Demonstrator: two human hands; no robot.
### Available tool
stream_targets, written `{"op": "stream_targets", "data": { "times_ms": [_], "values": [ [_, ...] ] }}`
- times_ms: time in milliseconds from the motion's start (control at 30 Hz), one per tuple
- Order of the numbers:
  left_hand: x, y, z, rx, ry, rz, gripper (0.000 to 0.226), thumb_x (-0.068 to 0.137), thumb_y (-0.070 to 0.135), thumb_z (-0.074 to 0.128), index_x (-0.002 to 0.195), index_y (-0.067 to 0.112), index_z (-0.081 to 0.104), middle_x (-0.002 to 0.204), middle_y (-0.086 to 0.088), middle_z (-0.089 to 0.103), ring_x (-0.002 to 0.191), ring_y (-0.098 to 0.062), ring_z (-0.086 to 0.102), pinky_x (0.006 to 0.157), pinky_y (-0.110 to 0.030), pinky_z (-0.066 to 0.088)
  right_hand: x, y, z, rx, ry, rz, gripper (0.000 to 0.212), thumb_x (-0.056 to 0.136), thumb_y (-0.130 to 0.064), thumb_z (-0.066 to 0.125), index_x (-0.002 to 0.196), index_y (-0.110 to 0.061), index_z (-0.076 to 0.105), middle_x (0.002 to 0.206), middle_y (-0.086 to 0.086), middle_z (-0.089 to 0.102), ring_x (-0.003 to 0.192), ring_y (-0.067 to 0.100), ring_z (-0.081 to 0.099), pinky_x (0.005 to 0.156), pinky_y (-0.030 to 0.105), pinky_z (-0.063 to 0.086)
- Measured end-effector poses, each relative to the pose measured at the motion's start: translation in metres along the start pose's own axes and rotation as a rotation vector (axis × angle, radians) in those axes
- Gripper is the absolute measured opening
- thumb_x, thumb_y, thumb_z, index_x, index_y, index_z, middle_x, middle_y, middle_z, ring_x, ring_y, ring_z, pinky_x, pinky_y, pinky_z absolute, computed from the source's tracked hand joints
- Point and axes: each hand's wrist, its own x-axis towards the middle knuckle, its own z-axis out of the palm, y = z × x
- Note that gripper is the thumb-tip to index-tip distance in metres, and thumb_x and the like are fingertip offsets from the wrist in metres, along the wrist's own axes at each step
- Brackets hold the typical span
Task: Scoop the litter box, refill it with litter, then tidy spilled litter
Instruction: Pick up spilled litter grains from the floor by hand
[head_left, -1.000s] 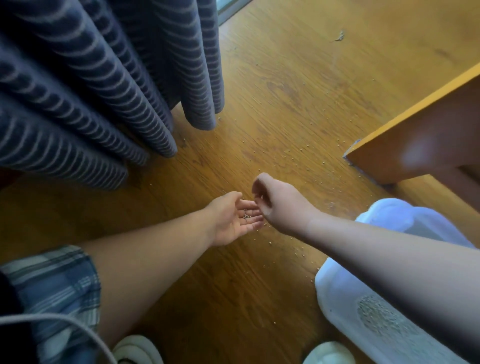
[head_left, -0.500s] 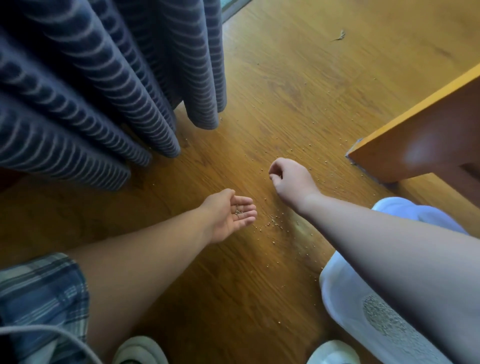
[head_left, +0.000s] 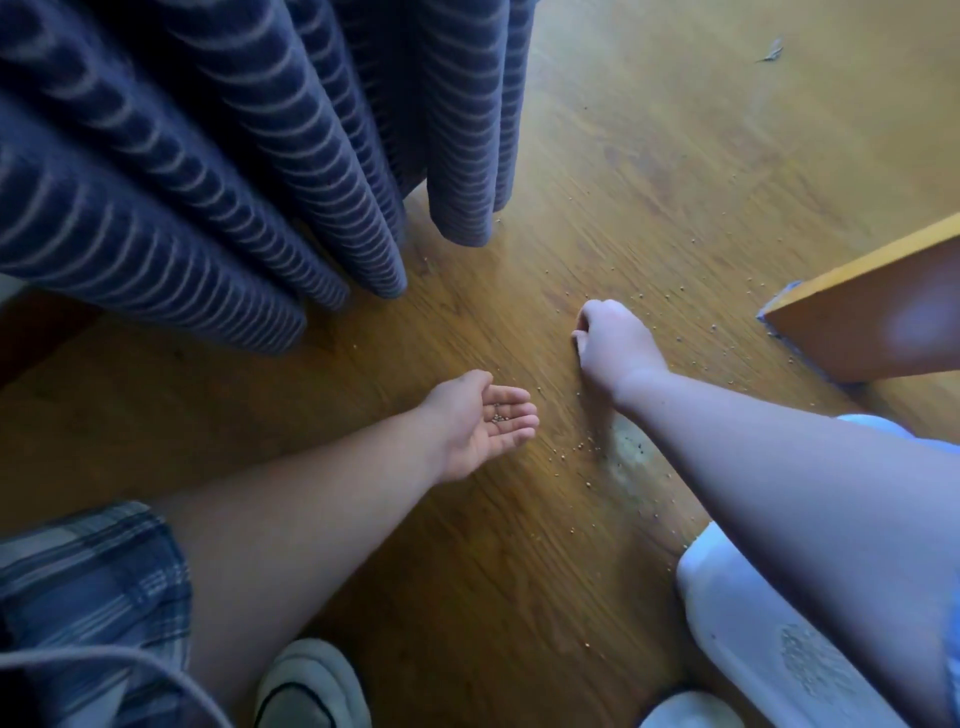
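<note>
Head view looks down on spilled litter (head_left: 582, 444), pale grains strewn over the wood floor (head_left: 675, 156). A small cluster lies between my two hands, and looser specks run out toward the curtain and the board.

A few grey grains (head_left: 497, 417) sit in my left hand (head_left: 483, 415). That hand is turned palm up just above the floor. Its fingers lie together, slightly cupped and relaxed, thumb out to the side, carrying the grains rather than gripping them. The left forearm reaches in from the lower left, nearly straight.

My right hand (head_left: 613, 348) is further out, a little apart from the left. Its back faces up, the knuckles are raised and the fingers are curled under toward the floor. The fingertips are hidden beneath the hand, so I cannot tell whether they pinch a grain or only touch the wood. The right forearm comes in from the lower right and crosses over the litter box (head_left: 737, 639).

That box is white, sits at the lower right beside my right foot, and shows a patch of grey litter on its side.

Striped dark-blue curtain (head_left: 208, 156) folds hang at the upper left, their hems near the floor. An orange wooden board (head_left: 872, 322) juts in from the right edge. At the bottom are my plaid shorts (head_left: 88, 587), a grey cord (head_left: 104, 670) and two white shoes (head_left: 311, 686).
</note>
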Motion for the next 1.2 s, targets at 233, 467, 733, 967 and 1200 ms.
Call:
{"op": "stream_targets", "data": {
  "times_ms": [233,467,733,967,1200],
  "values": [
    [0.006,-0.007,0.018,0.083,-0.045,-0.005,0.046,0.108,0.028,0.028,0.115,-0.002,0.061,0.122,-0.023,0.063,0.104,-0.03,0.065,0.082,-0.038,0.058,-0.028,0.001,-0.015,0.135,-0.089,-0.182,0.007,0.097,-0.021,0.056,0.09,-0.023,0.056,0.093,-0.006,0.058,0.089,0.017,0.055,0.076,0.027,0.038],
    [0.011,-0.017,0.035,0.056,-0.149,-0.031,0.043,0.108,0.026,0.028,0.116,-0.003,0.058,0.128,-0.025,0.059,0.116,-0.034,0.061,0.089,-0.04,0.056,-0.073,0.013,-0.027,0.257,-0.236,-0.281,0.017,0.094,-0.015,0.055,0.094,-0.019,0.072,0.095,-0.004,0.071,0.091,0.015,0.063,0.08,0.029,0.048],
    [0.013,-0.019,0.018,0.155,-0.031,-0.036,0.046,0.109,0.027,0.027,0.119,-0.003,0.06,0.121,-0.022,0.063,0.108,-0.031,0.064,0.085,-0.04,0.057,-0.057,0.033,-0.006,-0.01,-0.122,-0.166,0.009,0.096,-0.021,0.056,0.099,-0.02,0.064,0.105,0.0,0.059,0.105,0.022,0.057,0.09,0.035,0.047],
    [0.005,-0.018,0.002,0.198,-0.047,-0.069,0.047,0.109,0.028,0.027,0.119,-0.002,0.061,0.12,-0.022,0.065,0.108,-0.031,0.065,0.091,-0.04,0.057,-0.059,0.018,0.004,-0.105,-0.133,-0.238,0.009,0.098,-0.018,0.05,0.097,-0.017,0.06,0.103,0.003,0.056,0.105,0.025,0.054,0.08,0.034,0.047],
    [0.002,-0.031,0.003,0.232,-0.064,-0.094,0.048,0.108,0.029,0.025,0.118,-0.002,0.06,0.122,-0.021,0.063,0.104,-0.029,0.066,0.086,-0.038,0.058,-0.07,0.007,-0.006,-0.016,-0.193,-0.334,0.004,0.096,-0.02,0.055,0.093,-0.019,0.057,0.096,0.001,0.057,0.098,0.026,0.058,0.08,0.03,0.042]
  ]
}}
